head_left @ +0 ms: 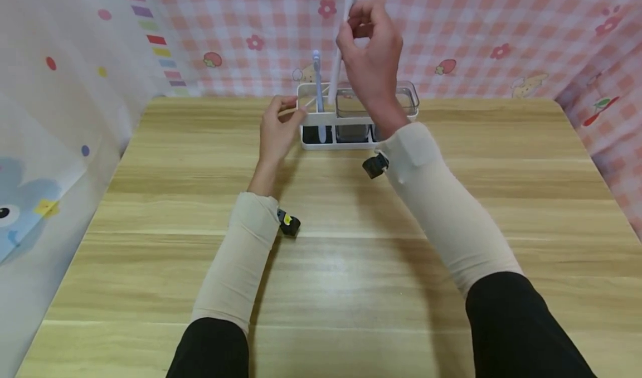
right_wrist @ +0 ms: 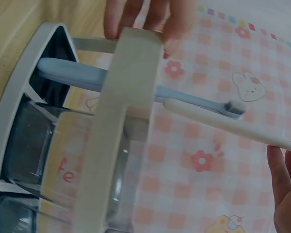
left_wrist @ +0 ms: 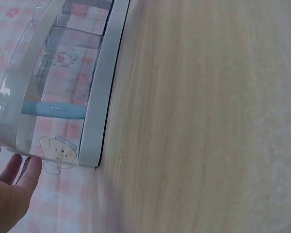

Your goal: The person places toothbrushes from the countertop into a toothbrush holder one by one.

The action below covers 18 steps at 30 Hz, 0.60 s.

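Note:
A white toothbrush holder with an upper rim and a lower base stands at the table's back edge. My left hand grips the left end of its upper rim, fingers and thumb on either side. A blue toothbrush stands in the left slot, its bristle head up, as the right wrist view shows. My right hand pinches a white toothbrush near its upper end, above the holder. The lower end of its handle is beside the blue toothbrush, outside the rim in the right wrist view. Its bristles cannot be made out.
Clear cups sit in the holder's other slots, partly behind my right wrist in the head view. A pink checked cloth hangs right behind the holder. The wooden table stretches out in front.

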Each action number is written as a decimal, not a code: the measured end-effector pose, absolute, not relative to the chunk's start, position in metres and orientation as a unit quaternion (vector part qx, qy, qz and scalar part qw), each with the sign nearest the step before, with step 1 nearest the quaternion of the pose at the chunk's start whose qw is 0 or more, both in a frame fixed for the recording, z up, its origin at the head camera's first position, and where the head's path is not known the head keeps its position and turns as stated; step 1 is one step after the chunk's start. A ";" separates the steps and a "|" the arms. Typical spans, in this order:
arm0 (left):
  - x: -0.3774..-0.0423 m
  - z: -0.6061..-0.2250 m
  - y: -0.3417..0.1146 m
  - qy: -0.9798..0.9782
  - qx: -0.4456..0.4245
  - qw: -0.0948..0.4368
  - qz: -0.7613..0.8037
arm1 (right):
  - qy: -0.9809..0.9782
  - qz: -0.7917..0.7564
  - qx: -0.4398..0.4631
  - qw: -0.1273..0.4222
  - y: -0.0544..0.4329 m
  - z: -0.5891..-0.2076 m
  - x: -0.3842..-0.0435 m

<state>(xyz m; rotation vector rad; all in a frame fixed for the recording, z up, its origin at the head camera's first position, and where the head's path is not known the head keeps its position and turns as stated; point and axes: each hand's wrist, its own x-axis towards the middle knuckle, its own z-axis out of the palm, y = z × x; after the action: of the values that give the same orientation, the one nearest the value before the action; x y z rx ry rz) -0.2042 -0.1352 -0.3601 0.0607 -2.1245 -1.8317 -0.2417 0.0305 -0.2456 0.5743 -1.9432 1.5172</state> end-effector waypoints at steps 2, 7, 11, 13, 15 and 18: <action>-0.204 -0.360 -0.136 -0.745 0.022 0.163 -0.646 | -0.741 0.569 0.209 0.290 0.029 -0.249 -0.242; -0.204 -0.360 -0.134 -0.746 0.024 0.157 -0.647 | -0.755 0.569 0.186 0.268 0.027 -0.257 -0.244; -0.204 -0.358 -0.133 -0.750 0.025 0.159 -0.642 | -0.758 0.568 0.187 0.260 0.026 -0.263 -0.244; -0.204 -0.358 -0.133 -0.751 0.025 0.158 -0.641 | -0.760 0.569 0.184 0.254 0.025 -0.265 -0.243; -0.204 -0.358 -0.133 -0.750 0.026 0.155 -0.642 | -0.762 0.569 0.181 0.250 0.024 -0.269 -0.243; -0.203 -0.358 -0.134 -0.747 0.029 0.152 -0.646 | -0.770 0.565 0.176 0.241 0.023 -0.274 -0.244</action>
<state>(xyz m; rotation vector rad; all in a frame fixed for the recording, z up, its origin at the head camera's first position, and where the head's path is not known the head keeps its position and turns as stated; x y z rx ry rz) -0.2032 -0.1336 -0.3581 0.0827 -2.1439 -1.8552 -0.2435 0.0230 -0.2736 0.4812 -2.1053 1.5449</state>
